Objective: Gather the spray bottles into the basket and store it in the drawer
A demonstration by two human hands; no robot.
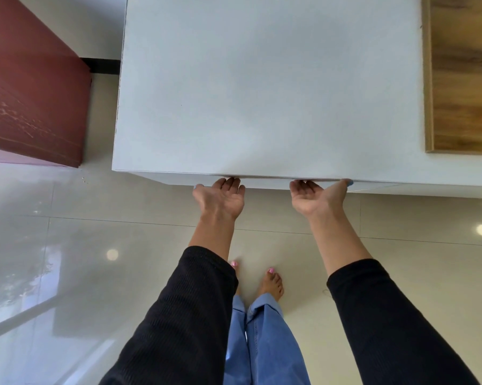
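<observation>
I look straight down on a white cabinet top (262, 93). Under its front edge shows a thin strip of the drawer front (267, 183). My left hand (220, 198) and my right hand (315, 197) are both palm up, about a hand's width apart. Their fingers hook over the drawer's top lip, and the fingertips are hidden beneath the overhang. No spray bottle or basket is in view, and the inside of the drawer cannot be seen.
A dark red cabinet (31, 93) stands to the left, with a narrow floor gap between it and the white one. A wooden panel (465, 79) lies at the right. My bare feet (271, 284) stand on glossy pale tiles (95, 245) close to the drawer front.
</observation>
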